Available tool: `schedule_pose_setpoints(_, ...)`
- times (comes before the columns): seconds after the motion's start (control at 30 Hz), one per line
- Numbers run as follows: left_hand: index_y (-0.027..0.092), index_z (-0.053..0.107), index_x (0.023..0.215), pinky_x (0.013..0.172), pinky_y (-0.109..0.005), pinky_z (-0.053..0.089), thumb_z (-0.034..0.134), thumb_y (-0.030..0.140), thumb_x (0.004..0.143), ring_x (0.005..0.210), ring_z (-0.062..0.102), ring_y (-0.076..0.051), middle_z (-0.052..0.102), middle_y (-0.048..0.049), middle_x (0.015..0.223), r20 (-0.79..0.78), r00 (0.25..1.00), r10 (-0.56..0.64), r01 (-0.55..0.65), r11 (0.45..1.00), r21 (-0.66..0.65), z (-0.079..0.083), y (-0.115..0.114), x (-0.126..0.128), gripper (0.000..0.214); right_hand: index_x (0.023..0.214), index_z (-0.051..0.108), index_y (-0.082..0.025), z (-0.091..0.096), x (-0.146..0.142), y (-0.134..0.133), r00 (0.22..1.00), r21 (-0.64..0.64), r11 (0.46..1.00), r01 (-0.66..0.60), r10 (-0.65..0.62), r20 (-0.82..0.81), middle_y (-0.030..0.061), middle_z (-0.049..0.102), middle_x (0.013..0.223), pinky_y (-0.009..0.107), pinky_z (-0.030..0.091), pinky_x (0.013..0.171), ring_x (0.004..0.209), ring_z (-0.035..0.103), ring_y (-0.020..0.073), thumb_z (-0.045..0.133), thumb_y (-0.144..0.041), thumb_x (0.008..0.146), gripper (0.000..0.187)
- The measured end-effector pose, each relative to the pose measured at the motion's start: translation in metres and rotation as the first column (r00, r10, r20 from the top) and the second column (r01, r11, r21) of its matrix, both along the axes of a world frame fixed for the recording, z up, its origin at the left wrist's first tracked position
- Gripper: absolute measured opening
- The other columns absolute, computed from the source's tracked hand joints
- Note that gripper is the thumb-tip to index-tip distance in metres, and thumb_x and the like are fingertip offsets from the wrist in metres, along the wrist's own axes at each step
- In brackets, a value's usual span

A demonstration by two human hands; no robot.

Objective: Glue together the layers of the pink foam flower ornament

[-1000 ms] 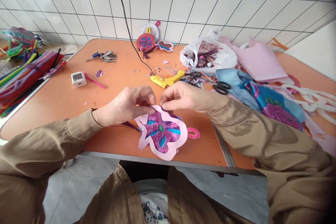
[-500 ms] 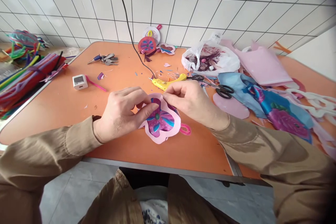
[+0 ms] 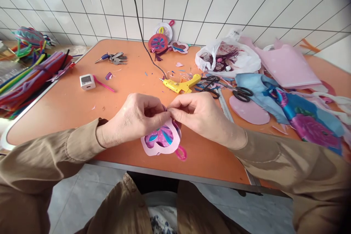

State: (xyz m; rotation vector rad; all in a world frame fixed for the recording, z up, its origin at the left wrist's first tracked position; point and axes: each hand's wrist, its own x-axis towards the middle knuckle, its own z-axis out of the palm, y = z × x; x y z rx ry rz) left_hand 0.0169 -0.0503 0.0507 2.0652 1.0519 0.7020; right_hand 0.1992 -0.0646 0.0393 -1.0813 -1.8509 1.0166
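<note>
A pink flower-shaped craft piece with a purple and blue fabric middle hangs between my hands, just above the near part of the table. A fuzzy pink loop sticks out at its lower right. My left hand pinches its upper edge between thumb and fingers, covering part of the fabric. My right hand pinches the same edge right beside it, the fingertips of both hands almost touching. Whatever else lies between the fingertips is hidden. Beyond the hands lies a yellow glue gun.
Black-handled scissors, a pink oval and blue flowered fabric lie at right. A white bag stands behind them. Keys and a small white box are at left, near pipe cleaners. Finished-looking ornaments lie by the wall.
My hands have come together at the piece's top edge, and the piece has tilted and shifted slightly left and down. The camera view has turned a little.
</note>
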Motion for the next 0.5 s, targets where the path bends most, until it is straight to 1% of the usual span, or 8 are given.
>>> schedule_pose_setpoints(0.2,0.012,0.061,0.057,0.039,-0.017,0.032,0.059,0.025,0.077,0.044,0.045,-0.007,0.058,-0.0006,0.050,-0.041,0.999,-0.004,0.004,1.000,0.000,0.000,0.001,-0.001,0.025,0.065,0.064,-0.020,-0.002,0.001,0.003,0.997,-0.105,0.993,-0.060,0.055,-0.053,-0.0028,0.066,0.057,0.024,0.052,0.045,0.050,0.064,0.0121,0.068,-0.025,0.081,0.017)
schedule_pose_setpoints(0.27,0.012,0.063,0.060,0.040,-0.018,0.034,0.058,0.023,0.078,0.045,0.046,-0.007,0.059,-0.0003,0.052,-0.040,0.999,0.000,0.003,0.998,0.066,-0.001,0.002,-0.003,0.021,0.065,0.065,-0.022,-0.003,0.002,0.005,0.995,-0.114,0.990,-0.080,0.072,-0.071,-0.0032,0.066,0.057,0.024,0.052,0.045,0.050,0.065,0.0123,0.070,-0.027,0.080,0.016)
schedule_pose_setpoints(0.33,0.013,0.067,0.068,0.044,-0.019,0.037,0.058,0.019,0.079,0.048,0.048,-0.007,0.063,-0.0009,0.060,-0.027,0.999,-0.017,0.022,0.976,0.216,-0.003,0.005,-0.006,0.015,0.066,0.066,-0.022,-0.004,0.003,0.008,0.994,-0.145,0.986,-0.081,0.069,-0.085,-0.0028,0.067,0.059,0.025,0.053,0.046,0.051,0.066,0.0128,0.070,-0.028,0.080,0.016)
schedule_pose_setpoints(0.37,0.014,0.069,0.074,0.046,-0.019,0.039,0.059,0.018,0.079,0.051,0.049,-0.007,0.064,-0.0017,0.066,-0.020,0.999,-0.046,0.050,0.948,0.316,-0.005,0.007,-0.007,0.013,0.066,0.066,-0.022,-0.004,0.004,0.009,0.994,-0.172,0.982,-0.079,0.063,-0.092,-0.0025,0.067,0.059,0.025,0.054,0.047,0.052,0.066,0.0131,0.070,-0.028,0.080,0.017)
schedule_pose_setpoints(0.4,0.015,0.071,0.079,0.050,-0.020,0.042,0.059,0.017,0.081,0.056,0.051,-0.008,0.065,-0.0030,0.073,-0.024,0.996,-0.091,0.092,0.904,0.417,-0.006,0.010,-0.008,0.012,0.066,0.066,-0.021,-0.004,0.005,0.010,0.993,-0.203,0.976,-0.077,0.057,-0.101,-0.0022,0.068,0.060,0.025,0.055,0.049,0.053,0.066,0.0132,0.070,-0.029,0.080,0.017)
schedule_pose_setpoints(0.43,0.017,0.073,0.084,0.053,-0.020,0.044,0.058,0.017,0.084,0.061,0.055,-0.009,0.066,-0.0048,0.082,-0.033,0.985,-0.169,0.162,0.846,0.508,-0.008,0.013,-0.010,0.015,0.066,0.066,-0.021,-0.004,0.005,0.011,0.992,-0.233,0.969,-0.077,0.051,-0.113,-0.0020,0.067,0.060,0.025,0.055,0.050,0.053,0.066,0.0132,0.070,-0.029,0.080,0.017)
schedule_pose_setpoints(0.47,0.018,0.073,0.087,0.057,-0.021,0.046,0.056,0.017,0.086,0.066,0.057,-0.010,0.067,-0.0055,0.085,-0.061,0.975,-0.215,0.210,0.787,0.580,-0.009,0.015,-0.011,0.017,0.066,0.066,-0.020,-0.004,0.006,0.012,0.991,-0.261,0.962,-0.079,0.047,-0.126,-0.0018,0.067,0.060,0.025,0.055,0.051,0.053,0.066,0.0131,0.071,-0.030,0.080,0.017)
schedule_pose_setpoints(0.5,0.020,0.074,0.089,0.058,-0.022,0.046,0.054,0.016,0.088,0.067,0.057,-0.011,0.067,-0.0057,0.085,-0.097,0.969,-0.226,0.235,0.729,0.643,-0.010,0.018,-0.012,0.021,0.067,0.067,-0.020,-0.004,0.006,0.013,0.989,-0.281,0.956,-0.082,0.044,-0.139,-0.0018,0.067,0.060,0.024,0.055,0.051,0.052,0.065,0.0129,0.072,-0.031,0.079,0.017)
